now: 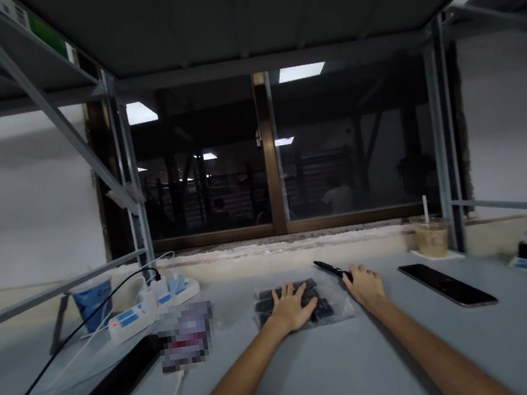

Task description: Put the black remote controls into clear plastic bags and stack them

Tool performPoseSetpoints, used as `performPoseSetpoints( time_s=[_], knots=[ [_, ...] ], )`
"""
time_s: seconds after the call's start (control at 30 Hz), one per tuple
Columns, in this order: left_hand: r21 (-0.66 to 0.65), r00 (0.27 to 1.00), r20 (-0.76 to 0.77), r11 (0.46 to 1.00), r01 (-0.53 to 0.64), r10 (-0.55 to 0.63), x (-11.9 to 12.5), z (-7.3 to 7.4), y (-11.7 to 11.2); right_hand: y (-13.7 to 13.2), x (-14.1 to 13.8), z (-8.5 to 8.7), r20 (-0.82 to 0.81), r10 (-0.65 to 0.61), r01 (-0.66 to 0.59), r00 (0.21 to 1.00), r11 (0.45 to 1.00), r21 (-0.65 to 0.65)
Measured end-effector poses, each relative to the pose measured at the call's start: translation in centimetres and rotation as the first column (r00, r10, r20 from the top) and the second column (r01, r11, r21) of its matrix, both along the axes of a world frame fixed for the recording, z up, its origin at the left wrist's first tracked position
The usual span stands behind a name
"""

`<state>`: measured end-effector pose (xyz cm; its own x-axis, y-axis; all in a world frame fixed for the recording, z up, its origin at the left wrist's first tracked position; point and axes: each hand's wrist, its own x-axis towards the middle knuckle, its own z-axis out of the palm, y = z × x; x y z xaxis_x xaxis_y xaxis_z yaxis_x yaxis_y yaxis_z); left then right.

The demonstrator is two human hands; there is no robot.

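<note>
Fingers spread, my left hand (pixel 289 308) lies on a clear plastic bag (pixel 342 309) with several black pieces (pixel 325 308) in it. What exactly the pieces are cannot be made out. My right hand (pixel 366 284) is just to the right of the bag, its fingers closed around the near end of a long, slim black object (pixel 331 268). This object points away to the upper left, and its kind is unclear. Part of it is hidden under the fingers.
A black phone (pixel 447 284) and an iced drink with a straw (pixel 432 239) are at right. Leftward are a white power strip (pixel 131 322), a blue cup (pixel 93 305), a dark phone (pixel 116 383), a blurred-out item (pixel 187 335) and cables. Metal shelf posts (pixel 446 145) frame the window.
</note>
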<state>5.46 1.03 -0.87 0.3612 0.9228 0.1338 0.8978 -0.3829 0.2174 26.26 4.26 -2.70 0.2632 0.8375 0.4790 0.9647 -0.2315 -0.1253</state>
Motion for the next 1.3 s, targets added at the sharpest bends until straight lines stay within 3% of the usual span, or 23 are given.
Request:
performPoseSetpoints(
  time_s=[0.33, 0.63, 0.9, 1.07, 1.17, 1.3],
  knots=[
    [0.130, 0.992, -0.123, 0.990, 0.050, -0.034, 0.8, 1.5, 1.2, 1.6, 1.0, -0.5, -0.207, 0.135, -0.131, 0.969, 0.991, 0.031],
    [0.229, 1.000, -0.017, 0.973, 0.005, -0.001, 0.8, 0.5, 1.9, 3.9, 2.8, -2.5, -0.366, 0.304, -0.240, 0.880, 0.948, 0.211],
    [0.364, 0.997, 0.001, 0.929, -0.073, 0.077, 1.1, 0.3, 1.7, 5.0, 3.9, -3.8, -0.371, 0.431, -0.335, 0.823, 0.894, 0.296],
    [0.397, 0.985, 0.035, 0.902, -0.170, 0.170, -1.4, 1.2, 2.6, 4.5, 4.1, -3.9, -0.355, 0.463, -0.375, 0.812, 0.880, 0.290],
    [0.292, 0.928, 0.096, 0.881, -0.371, 0.359, -4.1, 1.6, 3.7, 4.1, 3.6, -3.6, -0.365, 0.427, -0.345, 0.827, 0.899, 0.269],
    [0.208, 0.891, 0.104, 0.866, -0.454, 0.442, -7.1, 0.9, 4.8, 3.5, 3.0, -3.1, -0.372, 0.360, -0.290, 0.855, 0.928, 0.232]
  ],
)
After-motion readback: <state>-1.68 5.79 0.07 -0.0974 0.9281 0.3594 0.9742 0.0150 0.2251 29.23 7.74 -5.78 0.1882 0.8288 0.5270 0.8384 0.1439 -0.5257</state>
